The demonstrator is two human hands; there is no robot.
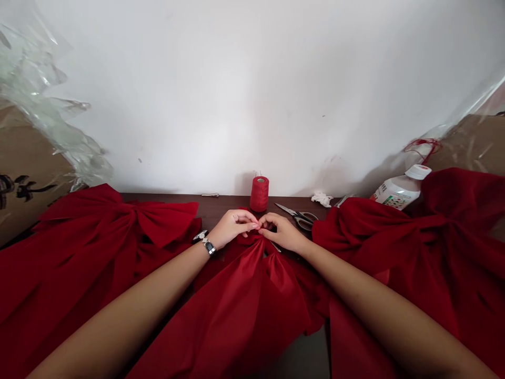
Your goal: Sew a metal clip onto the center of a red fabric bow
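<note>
Fingertip to fingertip, my left hand [234,227] and my right hand [281,230] meet over the gathered top of a red fabric bow [252,284]. Both are closed in a pinch at the gather; any thread or needle between the fingers is too small to make out. Long red tails spread from there towards me. Just behind my hands stands a spool of red thread [259,195] with pins or needles sticking up from its top. A pair of scissors [298,215] with dark handles lies beside my right hand.
Finished-looking red bows are heaped at the left [114,221] and right [426,231]. A white bottle [400,188] leans at the right, near a crumpled white tissue [322,199]. Cardboard boxes [31,152] with clear plastic flank the dark table [229,204], which meets a white wall [236,95].
</note>
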